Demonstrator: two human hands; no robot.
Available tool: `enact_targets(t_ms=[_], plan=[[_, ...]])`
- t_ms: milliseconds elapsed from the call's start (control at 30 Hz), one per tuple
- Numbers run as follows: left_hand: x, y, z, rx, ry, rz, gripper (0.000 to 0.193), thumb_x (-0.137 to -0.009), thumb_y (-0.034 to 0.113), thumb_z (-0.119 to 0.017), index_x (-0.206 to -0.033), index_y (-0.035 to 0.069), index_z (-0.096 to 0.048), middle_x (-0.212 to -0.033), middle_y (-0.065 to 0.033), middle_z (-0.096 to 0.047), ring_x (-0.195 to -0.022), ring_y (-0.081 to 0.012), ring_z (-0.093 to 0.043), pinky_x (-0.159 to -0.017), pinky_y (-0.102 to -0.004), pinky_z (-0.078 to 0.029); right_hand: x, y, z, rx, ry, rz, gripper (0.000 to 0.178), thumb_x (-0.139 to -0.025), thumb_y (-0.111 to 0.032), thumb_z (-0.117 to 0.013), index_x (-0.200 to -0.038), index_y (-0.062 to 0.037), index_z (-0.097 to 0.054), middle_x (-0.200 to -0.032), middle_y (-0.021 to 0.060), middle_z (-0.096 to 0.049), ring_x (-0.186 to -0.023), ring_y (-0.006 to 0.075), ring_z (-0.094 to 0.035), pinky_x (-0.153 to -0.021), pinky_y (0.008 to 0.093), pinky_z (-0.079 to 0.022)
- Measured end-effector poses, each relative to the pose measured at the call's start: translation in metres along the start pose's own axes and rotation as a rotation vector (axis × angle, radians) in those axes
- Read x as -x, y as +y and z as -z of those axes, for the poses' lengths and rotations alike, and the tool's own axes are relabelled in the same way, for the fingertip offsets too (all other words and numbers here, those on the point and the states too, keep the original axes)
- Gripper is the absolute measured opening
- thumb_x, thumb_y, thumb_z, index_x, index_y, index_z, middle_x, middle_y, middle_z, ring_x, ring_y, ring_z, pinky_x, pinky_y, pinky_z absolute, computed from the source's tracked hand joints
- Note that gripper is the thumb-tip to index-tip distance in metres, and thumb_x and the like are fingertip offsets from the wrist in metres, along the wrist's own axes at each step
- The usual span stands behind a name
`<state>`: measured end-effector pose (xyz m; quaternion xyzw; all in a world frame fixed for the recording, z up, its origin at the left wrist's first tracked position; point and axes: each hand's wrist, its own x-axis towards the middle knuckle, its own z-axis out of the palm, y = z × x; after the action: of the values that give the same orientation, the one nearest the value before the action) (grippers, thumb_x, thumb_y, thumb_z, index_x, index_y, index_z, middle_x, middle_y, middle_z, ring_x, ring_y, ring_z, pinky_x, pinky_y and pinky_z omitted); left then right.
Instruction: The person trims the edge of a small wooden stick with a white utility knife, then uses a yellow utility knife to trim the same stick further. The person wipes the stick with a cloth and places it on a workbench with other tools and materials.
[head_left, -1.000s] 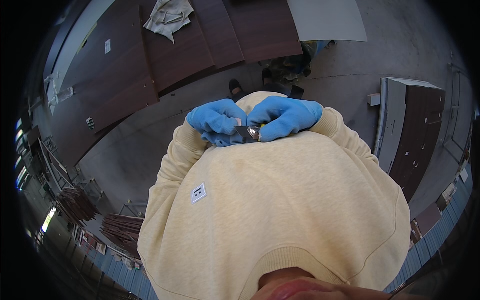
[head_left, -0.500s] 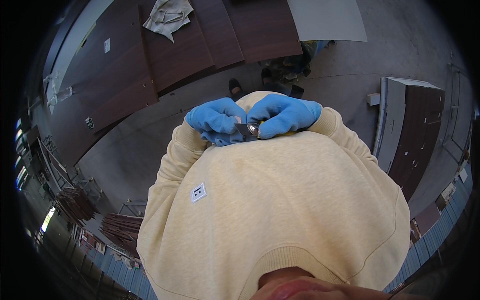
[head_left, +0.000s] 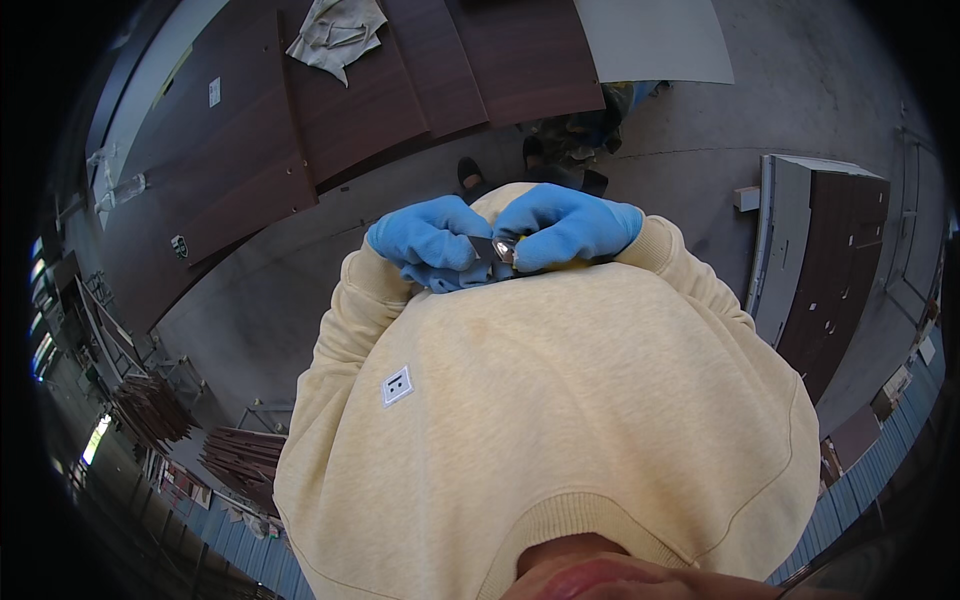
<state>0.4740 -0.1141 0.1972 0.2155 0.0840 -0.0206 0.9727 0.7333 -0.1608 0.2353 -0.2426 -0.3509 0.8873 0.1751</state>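
In front of my chest, both hands wear blue gloves and meet around a utility knife. My right hand is closed around its yellow handle, most of which the glove hides. A shiny metal nose shows at the right fingertips, and a dark blade points left from it. My left hand is closed, its thumb and curled fingers pinched at the blade's far end. Whether anything else lies inside the left fingers is hidden.
Large dark brown panels lie overlapping beyond my feet, with a crumpled pale cloth on top. A stack of brown and grey panels stands at the right. Bundles of brown strips sit at the lower left.
The hands have shifted only slightly around the knife. A small pale bit at the left fingertips no longer shows, and less of the yellow handle is visible.
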Motion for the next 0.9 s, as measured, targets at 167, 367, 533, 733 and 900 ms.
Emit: enact_targets(t_ms=[167, 367, 533, 733, 900], plan=[[0.000, -0.001, -0.002, 0.008, 0.052, -0.004, 0.032, -0.097, 0.025, -0.075, -0.100, -0.008, -0.075, -0.066, -0.0044, -0.063, -0.047, -0.0074, -0.051, -0.039, -0.0209, -0.036, -0.001, 0.004, 0.001, -0.021, -0.007, 0.006, 0.021, -0.093, -0.023, -0.073, -0.096, -0.0030, -0.077, -0.091, 0.0026, -0.066, -0.081, 0.0127, -0.059, -0.074, 0.0306, -0.047], [-0.001, -0.009, 0.007, 0.034, 0.012, -0.030, 0.027, -0.099, 0.020, -0.072, -0.098, -0.008, -0.075, -0.067, -0.0046, -0.064, -0.048, -0.0083, -0.053, -0.041, -0.0215, -0.038, 0.000, 0.004, 0.003, 0.007, -0.051, 0.051, 0.021, -0.092, -0.023, -0.073, -0.094, -0.0026, -0.077, -0.089, 0.0030, -0.065, -0.080, 0.0133, -0.059, -0.074, 0.0309, -0.048], [-0.002, -0.010, 0.006, 0.065, 0.000, -0.015, 0.025, -0.100, 0.019, -0.070, -0.098, -0.006, -0.075, -0.066, -0.0040, -0.063, -0.049, -0.0085, -0.052, -0.042, -0.0225, -0.037, 0.002, -0.003, 0.000, 0.078, -0.038, 0.033, 0.021, -0.092, -0.023, -0.073, -0.094, -0.0020, -0.077, -0.088, 0.0034, -0.065, -0.078, 0.0137, -0.059, -0.072, 0.0299, -0.048], [-0.001, -0.009, 0.006, 0.078, -0.004, -0.010, 0.025, -0.101, 0.019, -0.069, -0.098, -0.005, -0.075, -0.065, -0.0030, -0.061, -0.049, -0.0084, -0.050, -0.042, -0.0230, -0.036, 0.001, -0.004, 0.002, 0.162, -0.050, 0.059, 0.023, -0.092, -0.025, -0.074, -0.094, -0.0021, -0.078, -0.085, 0.0028, -0.064, -0.075, 0.0135, -0.059, -0.070, 0.0300, -0.048], [-0.003, -0.001, 0.001, 0.099, -0.004, 0.003, 0.023, -0.097, 0.017, -0.072, -0.095, -0.006, -0.075, -0.065, -0.0051, -0.062, -0.046, -0.0085, -0.048, -0.039, -0.0231, -0.034, 0.000, -0.003, 0.003, 0.117, -0.049, 0.039, 0.023, -0.093, -0.025, -0.073, -0.094, -0.0023, -0.078, -0.088, 0.0035, -0.064, -0.078, 0.0139, -0.059, -0.072, 0.0306, -0.049]])
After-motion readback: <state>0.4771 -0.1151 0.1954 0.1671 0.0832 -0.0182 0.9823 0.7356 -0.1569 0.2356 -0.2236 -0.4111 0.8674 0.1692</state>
